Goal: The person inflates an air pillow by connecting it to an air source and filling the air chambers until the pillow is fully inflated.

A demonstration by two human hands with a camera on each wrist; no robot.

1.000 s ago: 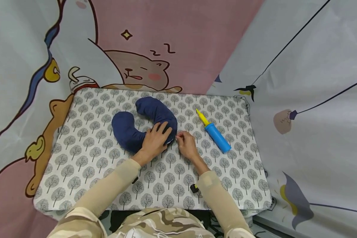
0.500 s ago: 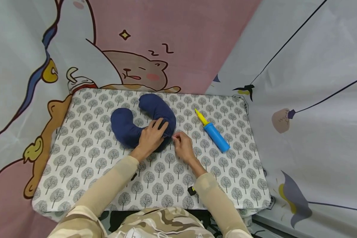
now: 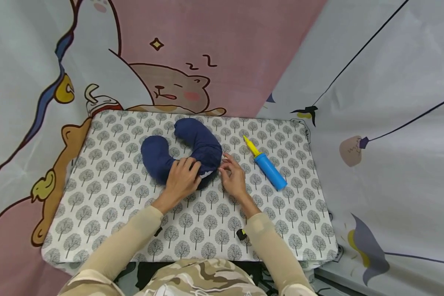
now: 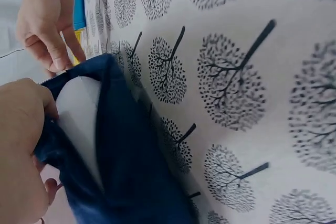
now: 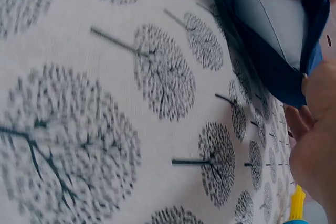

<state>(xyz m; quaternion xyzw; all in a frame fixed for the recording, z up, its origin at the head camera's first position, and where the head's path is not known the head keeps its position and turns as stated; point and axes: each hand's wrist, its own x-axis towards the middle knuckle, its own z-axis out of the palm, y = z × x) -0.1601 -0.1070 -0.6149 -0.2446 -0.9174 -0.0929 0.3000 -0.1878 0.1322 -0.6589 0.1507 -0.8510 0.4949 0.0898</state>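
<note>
A navy U-shaped neck pillow (image 3: 156, 158) lies on the table, its two ends pointing away from me. Along its near right curve the cover gapes, and a pale grey inner cushion (image 4: 79, 111) shows through the slit. My left hand (image 3: 182, 177) grips the cover beside this slit, fingers curled over the edge. At the slit's right end, my right hand (image 3: 234, 177) pinches the fabric edge between thumb and fingers, as the left wrist view shows. Whether a zipper pull is between those fingertips, I cannot tell.
A blue and yellow hand pump (image 3: 269, 169) lies to the right of the pillow. The table (image 3: 107, 236) has a white cloth with a tree print. Printed curtains (image 3: 222, 53) hang behind and at both sides. A small black and yellow object (image 3: 241, 234) sits by my right forearm.
My left hand has shifted left and slightly nearer along the pillow. The slit shows wider, with more pale cushion visible. My right hand's fingers are a little more spread.
</note>
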